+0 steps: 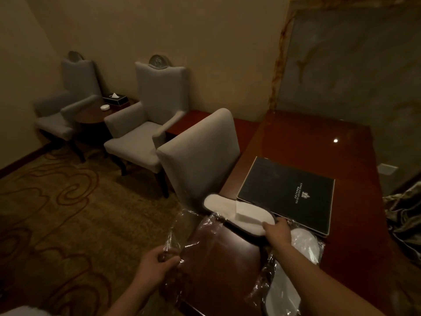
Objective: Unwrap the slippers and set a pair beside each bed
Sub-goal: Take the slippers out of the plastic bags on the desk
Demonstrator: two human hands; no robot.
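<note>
Right hand (276, 232) grips a white slipper (239, 216) above the tabletop (296, 137), long axis running leftward, level. Left hand (157, 263) pinches clear plastic wrapper (193, 247).

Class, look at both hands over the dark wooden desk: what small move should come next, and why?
Probably let the left hand drop the empty clear plastic wrapper, since the right hand already holds the unwrapped white slippers with dark soles clear of it. More white slippers in plastic lie on the glossy dark wooden desk and need a free hand.
</note>
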